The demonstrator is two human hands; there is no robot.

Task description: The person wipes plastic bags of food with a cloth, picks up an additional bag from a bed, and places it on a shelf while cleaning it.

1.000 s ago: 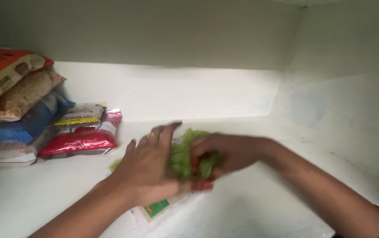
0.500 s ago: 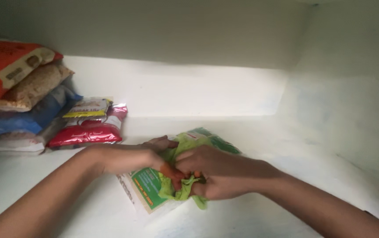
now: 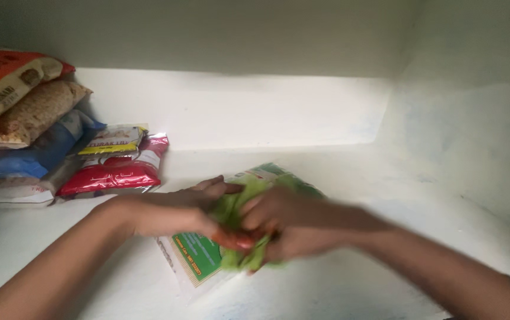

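Head view: both hands bunched on a green cloth (image 3: 238, 237), on top of a green packet (image 3: 199, 256) lying flat on a white shelf (image 3: 350, 278). Left hand (image 3: 175, 212) curled on the cloth's left side, fingers closed round it. Right hand (image 3: 287, 228) blurry, seems closed on the right side. Looks like scrunching or wiping with the cloth right now. Next needs a firm grip and the packet kept flat. Red packet (image 3: 113, 175) and stacked bags (image 3: 24, 118) well apart, at the back left
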